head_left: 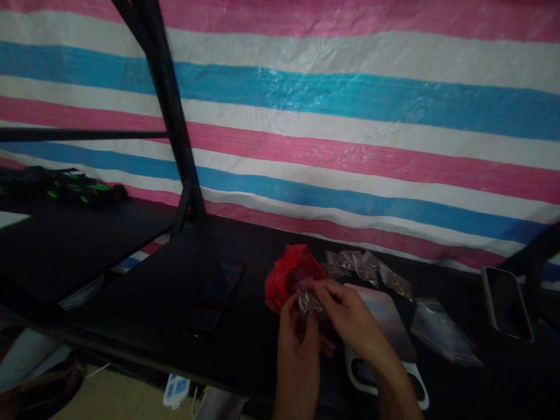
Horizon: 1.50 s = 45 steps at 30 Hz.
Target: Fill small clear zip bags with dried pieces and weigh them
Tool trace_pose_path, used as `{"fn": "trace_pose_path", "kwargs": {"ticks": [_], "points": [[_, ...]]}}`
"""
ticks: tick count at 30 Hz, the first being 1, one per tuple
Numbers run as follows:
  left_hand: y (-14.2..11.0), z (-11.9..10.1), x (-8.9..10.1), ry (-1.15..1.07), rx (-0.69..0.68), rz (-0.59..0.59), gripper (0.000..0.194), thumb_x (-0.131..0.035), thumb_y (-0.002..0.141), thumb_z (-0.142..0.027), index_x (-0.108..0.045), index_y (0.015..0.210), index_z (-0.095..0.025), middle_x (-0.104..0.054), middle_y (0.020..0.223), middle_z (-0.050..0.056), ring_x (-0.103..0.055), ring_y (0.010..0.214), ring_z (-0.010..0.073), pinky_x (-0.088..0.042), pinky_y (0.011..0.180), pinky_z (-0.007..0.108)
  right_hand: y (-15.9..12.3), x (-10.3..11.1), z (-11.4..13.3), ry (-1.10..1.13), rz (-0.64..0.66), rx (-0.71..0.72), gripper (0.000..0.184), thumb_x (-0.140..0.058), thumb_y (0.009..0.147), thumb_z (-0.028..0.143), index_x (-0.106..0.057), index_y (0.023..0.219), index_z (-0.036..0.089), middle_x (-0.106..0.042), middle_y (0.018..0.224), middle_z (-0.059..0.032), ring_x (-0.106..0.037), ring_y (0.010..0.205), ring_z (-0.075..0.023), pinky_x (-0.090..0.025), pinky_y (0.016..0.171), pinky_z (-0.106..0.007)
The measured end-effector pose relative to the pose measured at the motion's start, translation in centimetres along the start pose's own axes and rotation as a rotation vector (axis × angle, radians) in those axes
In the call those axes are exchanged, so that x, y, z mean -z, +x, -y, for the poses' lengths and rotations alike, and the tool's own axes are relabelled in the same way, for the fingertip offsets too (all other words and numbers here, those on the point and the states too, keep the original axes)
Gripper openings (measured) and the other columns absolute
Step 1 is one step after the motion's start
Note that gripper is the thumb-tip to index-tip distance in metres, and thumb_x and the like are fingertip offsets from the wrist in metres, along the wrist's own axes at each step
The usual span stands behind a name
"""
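A small clear zip bag (308, 301) with brownish bits in it is held up between both hands. My left hand (300, 344) grips its lower left side, thumb in front. My right hand (343, 306) pinches the bag's upper right edge. Just behind the bag stands an open red plastic bag (286, 274), its inside partly hidden. To the right, partly under my right forearm, lies a white kitchen scale (389, 318) with a metal plate. Several filled zip bags (367, 269) lie in a row behind the scale.
Flat clear zip bags (441, 329) lie right of the scale, with a phone (507, 303) farther right. A dark tablet-like slab (214, 297) rests on the black table (153, 297) at left. A black metal post (175, 116) rises behind. Green-black toy cars (85, 188) sit far left.
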<state>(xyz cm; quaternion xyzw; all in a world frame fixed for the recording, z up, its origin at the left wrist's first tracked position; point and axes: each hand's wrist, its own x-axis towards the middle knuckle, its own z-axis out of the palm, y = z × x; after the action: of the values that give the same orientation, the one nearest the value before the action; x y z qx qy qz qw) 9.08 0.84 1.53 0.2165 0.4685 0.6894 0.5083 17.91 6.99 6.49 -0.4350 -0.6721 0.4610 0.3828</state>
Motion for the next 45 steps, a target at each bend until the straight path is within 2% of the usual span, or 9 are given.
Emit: {"fn": "trace_pose_path", "kwargs": {"ticks": [8, 12, 15, 18, 24, 30, 38, 42, 45], "points": [[0.3, 0.4, 0.4, -0.001, 0.030, 0.040, 0.077, -0.083, 0.081, -0.053, -0.047, 0.142, -0.021, -0.078, 0.106, 0.009, -0.066, 0.047, 0.0128, -0.053, 0.045, 0.027, -0.2, -0.1, -0.3, -0.044, -0.035, 0.019, 0.034, -0.063, 0.097, 0.049, -0.083, 0.093, 0.022, -0.080, 0.100, -0.0075, -0.074, 0.091, -0.0252, -0.058, 0.078, -0.033], [0.3, 0.4, 1.1, 0.143, -0.042, 0.082, 0.071, -0.074, 0.092, -0.049, -0.046, 0.151, -0.023, -0.077, 0.114, 0.011, -0.069, 0.055, 0.0136, -0.054, 0.050, 0.027, 0.0, 0.5, -0.4, 0.062, -0.105, -0.013, 0.038, -0.070, 0.092, 0.057, -0.079, 0.094, 0.021, -0.081, 0.093, -0.0073, -0.074, 0.087, -0.0247, -0.057, 0.076, -0.033], [0.4, 0.5, 1.7, 0.316, -0.206, 0.082, 0.052, -0.066, 0.097, -0.046, -0.058, 0.145, -0.026, -0.073, 0.136, 0.012, -0.079, 0.097, 0.0219, -0.064, 0.079, 0.034, -0.2, 1.3, -0.6, 0.219, -0.204, -0.049, 0.050, -0.085, 0.076, 0.063, -0.075, 0.102, 0.022, -0.081, 0.088, -0.0052, -0.075, 0.084, -0.0242, -0.057, 0.076, -0.032], [0.5, 0.7, 1.9, 0.439, -0.341, 0.082, 0.041, -0.061, 0.099, -0.043, -0.065, 0.137, -0.027, -0.068, 0.148, 0.010, -0.066, 0.136, 0.0275, -0.053, 0.114, 0.045, -0.9, 2.7, -0.5, 0.240, -0.141, -0.090, 0.057, -0.090, 0.070, 0.065, -0.078, 0.104, 0.021, -0.082, 0.089, -0.0059, -0.075, 0.087, -0.0250, -0.057, 0.080, -0.033], [0.2, 1.1, 1.4, 0.484, -0.336, 0.177, 0.041, -0.062, 0.100, -0.044, -0.064, 0.136, -0.024, -0.078, 0.127, 0.011, -0.079, 0.107, 0.0253, -0.063, 0.095, 0.041, -3.4, 7.3, 0.1, 0.045, -0.196, -0.095, 0.042, -0.082, 0.079, 0.061, -0.083, 0.092, 0.021, -0.084, 0.099, -0.0083, -0.075, 0.097, -0.0281, -0.055, 0.091, -0.037], [0.1, 0.7, 1.8, 0.626, -0.644, 0.102, 0.024, -0.059, 0.102, -0.033, -0.069, 0.121, -0.023, -0.078, 0.115, 0.009, -0.079, 0.095, 0.0188, -0.064, 0.081, 0.029, -4.8, 11.8, -3.1, -0.177, -0.345, -0.217, 0.040, -0.075, 0.073, 0.059, -0.082, 0.084, 0.022, -0.084, 0.089, -0.0104, -0.078, 0.089, -0.0329, -0.058, 0.083, -0.041], [-0.4, 0.0, 1.8, 0.770, -1.116, 0.137, 0.022, -0.055, 0.100, -0.011, -0.067, 0.114, -0.024, -0.073, 0.099, 0.002, -0.077, 0.087, 0.0112, -0.061, 0.080, 0.017, -4.4, 13.4, -6.9, -0.367, -0.609, -0.060, 0.047, -0.062, 0.081, 0.064, -0.083, 0.086, 0.022, -0.085, 0.094, -0.0142, -0.077, 0.093, -0.0347, -0.056, 0.091, -0.046], [-2.6, 1.7, 2.1, 0.868, -1.273, 0.288, 0.033, -0.052, 0.097, -0.004, -0.066, 0.119, -0.025, -0.079, 0.102, 0.004, -0.080, 0.091, 0.0115, -0.061, 0.084, 0.017, -4.6, 14.3, -7.5, -0.364, -0.698, -0.074, 0.052, -0.060, 0.081, 0.068, -0.082, 0.085, 0.021, -0.084, 0.094, -0.0155, -0.075, 0.093, -0.0355, -0.056, 0.087, -0.046], [-4.9, 2.8, 2.1, 0.977, -1.308, 0.313, 0.037, -0.050, 0.097, -0.002, -0.068, 0.115, -0.028, -0.082, 0.099, 0.002, -0.081, 0.089, 0.0122, -0.061, 0.085, 0.019, -4.8, 14.6, -7.7, -0.354, -0.747, -0.078, 0.054, -0.057, 0.082, 0.067, -0.082, 0.085, 0.020, -0.084, 0.094, -0.0157, -0.075, 0.090, -0.0344, -0.056, 0.085, -0.045]]}}
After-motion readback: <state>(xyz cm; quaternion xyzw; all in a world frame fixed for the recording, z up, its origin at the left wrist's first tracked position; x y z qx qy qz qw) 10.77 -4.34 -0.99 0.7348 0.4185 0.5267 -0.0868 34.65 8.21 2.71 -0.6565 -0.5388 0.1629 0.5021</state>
